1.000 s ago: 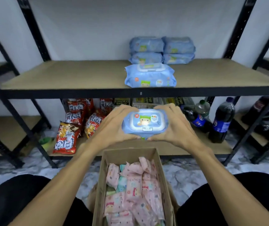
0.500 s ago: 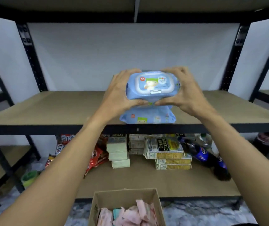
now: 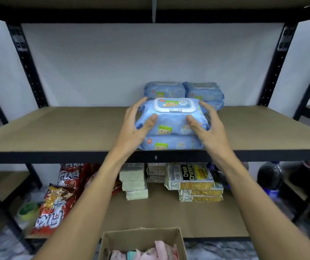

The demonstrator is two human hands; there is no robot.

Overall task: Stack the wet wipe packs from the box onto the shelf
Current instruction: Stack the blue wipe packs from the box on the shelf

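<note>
A blue wet wipe pack (image 3: 171,121) with a white flip lid lies on top of a second blue pack (image 3: 171,145) at the front edge of the brown shelf (image 3: 66,128). My left hand (image 3: 133,128) flanks its left end and my right hand (image 3: 210,128) its right end. Both thumbs touch the front face, with the fingers spread and fairly straight. More blue packs (image 3: 184,91) are stacked at the back of the shelf. The cardboard box (image 3: 141,239) stands below, holding pink and teal small packs (image 3: 159,252).
Black uprights (image 3: 28,64) frame the shelf, with wide bare board to the left and right of the packs. On the lower shelf are red snack bags (image 3: 56,199), cracker packs (image 3: 191,177), green-white stacks (image 3: 133,181) and dark bottles (image 3: 268,175).
The pack has gone from above the box up to the shelf and now rests on the lower pack. My fingers have loosened from a firm grip on it.
</note>
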